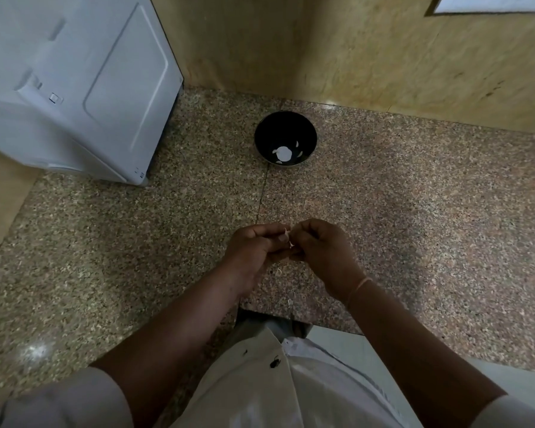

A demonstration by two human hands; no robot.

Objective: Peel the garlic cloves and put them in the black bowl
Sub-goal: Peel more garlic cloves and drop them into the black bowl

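My left hand [254, 245] and my right hand [320, 245] meet above the speckled granite counter [136, 242], fingertips together. Between them they pinch a small garlic clove [288, 237], mostly hidden by the fingers, with a bit of pale skin sticking out. The black bowl [285, 138] stands farther back on the counter, near the wall. Several white peeled cloves lie in its bottom.
A white appliance [84, 88] stands at the back left on the counter. Yellowish stone walls [383, 57] close the corner behind the bowl. Small scraps of garlic skin [290, 301] lie near the counter's front edge, below my hands.
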